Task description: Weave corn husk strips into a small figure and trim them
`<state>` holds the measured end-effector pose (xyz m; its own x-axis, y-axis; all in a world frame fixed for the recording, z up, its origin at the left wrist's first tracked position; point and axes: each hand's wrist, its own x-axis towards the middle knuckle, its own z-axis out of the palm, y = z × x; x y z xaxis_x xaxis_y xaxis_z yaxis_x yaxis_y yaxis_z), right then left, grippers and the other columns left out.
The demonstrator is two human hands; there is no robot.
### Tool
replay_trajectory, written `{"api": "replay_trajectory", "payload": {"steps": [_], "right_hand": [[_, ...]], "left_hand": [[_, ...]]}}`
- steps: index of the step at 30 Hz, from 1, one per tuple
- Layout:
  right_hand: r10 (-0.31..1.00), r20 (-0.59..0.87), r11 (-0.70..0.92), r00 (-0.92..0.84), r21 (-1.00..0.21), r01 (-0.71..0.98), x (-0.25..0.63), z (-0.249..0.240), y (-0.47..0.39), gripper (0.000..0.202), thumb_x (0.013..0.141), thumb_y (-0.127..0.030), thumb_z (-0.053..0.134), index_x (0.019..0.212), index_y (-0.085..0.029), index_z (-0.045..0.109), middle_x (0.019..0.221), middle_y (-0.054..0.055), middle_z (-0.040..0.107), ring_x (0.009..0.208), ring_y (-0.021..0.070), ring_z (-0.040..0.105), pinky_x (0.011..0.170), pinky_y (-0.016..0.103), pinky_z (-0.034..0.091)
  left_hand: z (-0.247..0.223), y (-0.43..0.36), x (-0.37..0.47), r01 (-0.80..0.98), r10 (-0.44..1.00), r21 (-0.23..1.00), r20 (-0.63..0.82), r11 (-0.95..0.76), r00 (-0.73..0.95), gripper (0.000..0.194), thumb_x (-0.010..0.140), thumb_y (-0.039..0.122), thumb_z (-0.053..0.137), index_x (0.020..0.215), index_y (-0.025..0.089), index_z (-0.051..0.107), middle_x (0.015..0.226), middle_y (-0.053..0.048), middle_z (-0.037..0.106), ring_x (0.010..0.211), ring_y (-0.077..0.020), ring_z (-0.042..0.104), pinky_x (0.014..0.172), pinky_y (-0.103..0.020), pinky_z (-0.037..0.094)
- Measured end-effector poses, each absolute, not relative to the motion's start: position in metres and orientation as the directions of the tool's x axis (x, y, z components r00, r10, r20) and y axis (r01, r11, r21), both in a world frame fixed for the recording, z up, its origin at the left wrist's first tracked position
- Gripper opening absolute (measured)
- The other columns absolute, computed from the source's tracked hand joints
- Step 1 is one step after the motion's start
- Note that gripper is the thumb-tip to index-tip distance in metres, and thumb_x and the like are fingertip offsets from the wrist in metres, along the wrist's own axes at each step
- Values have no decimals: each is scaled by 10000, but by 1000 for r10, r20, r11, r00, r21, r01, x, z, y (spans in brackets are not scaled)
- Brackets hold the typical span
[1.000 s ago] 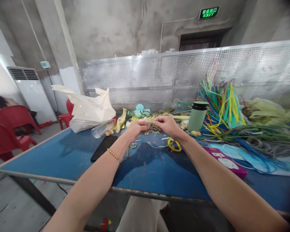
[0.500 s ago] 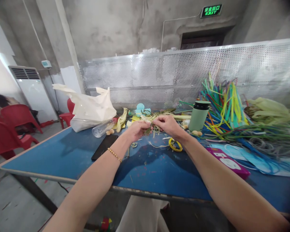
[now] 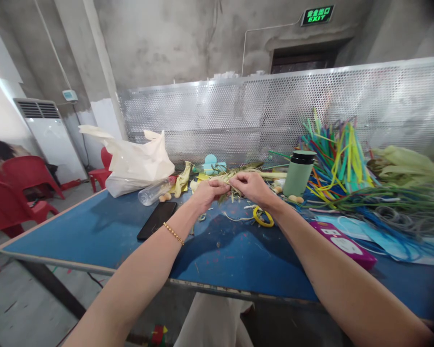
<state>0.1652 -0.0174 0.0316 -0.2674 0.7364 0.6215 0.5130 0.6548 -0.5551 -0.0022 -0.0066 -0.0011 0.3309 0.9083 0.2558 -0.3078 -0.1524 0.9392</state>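
Observation:
My left hand (image 3: 207, 193), with a gold bead bracelet at its wrist, pinches pale green plant strips (image 3: 224, 196) above the blue table (image 3: 217, 260). Close to its right, my right hand (image 3: 251, 187) has its fingers pinched together on the same strips. The fingertips of both hands nearly meet, and the exact grip is too small to make out. Behind the hands lie more dry green leaves (image 3: 251, 167). A yellow ring (image 3: 263, 217) rests on the table below my right wrist.
A black phone (image 3: 156, 220), clear bottle (image 3: 154, 192) and white bag (image 3: 139, 161) are on the left. On the right stand a green cup (image 3: 298, 174), coloured strips (image 3: 347, 159), a purple box (image 3: 345, 245) and tangled cords (image 3: 394, 217).
My left hand has shifted slightly at the strips, its fingers now straighter. My right hand keeps its pinch almost in the same place.

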Motion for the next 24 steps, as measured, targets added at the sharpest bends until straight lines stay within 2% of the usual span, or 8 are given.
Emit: {"api": "replay_trajectory", "payload": {"steps": [4, 8, 12, 15, 17, 19, 21, 24], "right_hand": [[747, 619, 639, -241, -571, 516, 168, 38, -22, 397, 848, -463, 542, 584, -169, 583, 506, -13, 446, 518, 113, 370, 502, 271, 268], [737, 646, 630, -200, -546, 552, 168, 42, -26, 384, 825, -481, 581, 620, -159, 619, 543, -3, 480, 542, 121, 390, 531, 279, 288], [721, 661, 637, -208, -515, 574, 167, 42, -27, 320, 812, -411, 587, 621, -157, 614, 581, 7, 509, 589, 131, 430, 568, 280, 310], [750, 621, 618, -229, -533, 578, 168, 41, -26, 412, 819, -419, 571, 497, -172, 499, 511, -15, 406, 544, 110, 360, 544, 283, 264], [794, 551, 595, -257, -618, 514, 167, 39, -26, 456, 807, -479, 592, 483, -174, 495, 488, -25, 385, 523, 101, 336, 525, 282, 247], [839, 490, 544, -236, -750, 377, 166, 37, -25, 409, 742, -527, 671, 579, -159, 605, 521, -21, 478, 523, 100, 378, 514, 270, 276], [873, 457, 486, -173, -845, 224, 163, 34, -24, 380, 645, -510, 775, 709, -145, 686, 595, -6, 581, 540, 100, 437, 513, 257, 325], [910, 391, 400, -136, -916, 44, 160, 31, -22, 363, 580, -427, 855, 745, -139, 707, 654, 15, 644, 552, 96, 500, 508, 240, 380]], "left_hand": [[-1, -7, -2, -283, 907, 927, 322, -245, 271, 249, 585, 244, 855, 711, 91, 705, 707, -69, 672, 651, -127, 593, 662, -286, 444], [2, -10, -3, -283, 878, 889, 425, -359, 220, 228, 616, 246, 824, 720, 124, 662, 669, -29, 649, 589, -94, 541, 587, -246, 391], [3, -11, -2, -356, 901, 883, 389, -305, 192, 258, 588, 199, 823, 741, 145, 622, 634, 6, 625, 576, -94, 553, 593, -237, 412], [3, -9, -1, -398, 912, 877, 364, -269, 186, 281, 570, 161, 822, 788, 142, 645, 637, 11, 630, 586, -97, 574, 603, -234, 434], [3, -8, -1, -405, 913, 878, 357, -256, 197, 298, 577, 149, 818, 838, 133, 673, 643, 6, 641, 586, -94, 579, 604, -230, 441], [3, -8, -1, -409, 913, 878, 353, -247, 206, 307, 588, 144, 817, 864, 122, 685, 643, 1, 647, 583, -92, 581, 612, -230, 447], [3, -8, -1, -413, 917, 879, 344, -239, 202, 309, 588, 138, 821, 863, 117, 684, 646, -3, 651, 590, -92, 589, 628, -232, 454], [2, -9, 0, -420, 907, 871, 366, -255, 210, 308, 583, 146, 831, 847, 122, 673, 696, -8, 666, 630, -96, 607, 658, -237, 464]]}}
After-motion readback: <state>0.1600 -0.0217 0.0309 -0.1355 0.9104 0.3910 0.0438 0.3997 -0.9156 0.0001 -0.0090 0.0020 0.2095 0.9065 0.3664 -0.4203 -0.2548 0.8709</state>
